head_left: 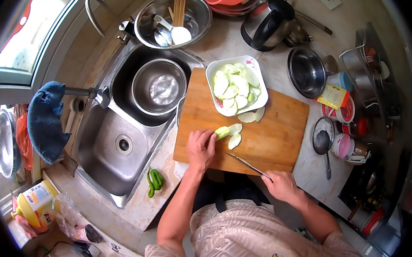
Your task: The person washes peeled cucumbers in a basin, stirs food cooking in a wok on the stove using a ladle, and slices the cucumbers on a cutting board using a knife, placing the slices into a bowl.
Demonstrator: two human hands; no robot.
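Note:
On the wooden cutting board [278, 133], my left hand [201, 148] holds a short piece of pale green vegetable [222, 132] under its fingertips. Cut slices [234, 141] lie just right of that piece. My right hand [282, 186] grips a knife [247, 164] by its handle, the blade pointing up and left near the board's front edge, apart from the vegetable. A white square dish [257, 67] heaped with pale green slices [236, 86] sits at the back of the board, with two more slices [250, 116] against its front edge.
Left of the board is a double sink [105, 152] with a metal bowl [159, 86] inside. Green peppers [155, 180] lie on the counter. Behind stand a bowl of utensils [198, 14] and a kettle [266, 23]. Rightward are a dark metal bowl [306, 72] and seasoning containers [343, 145].

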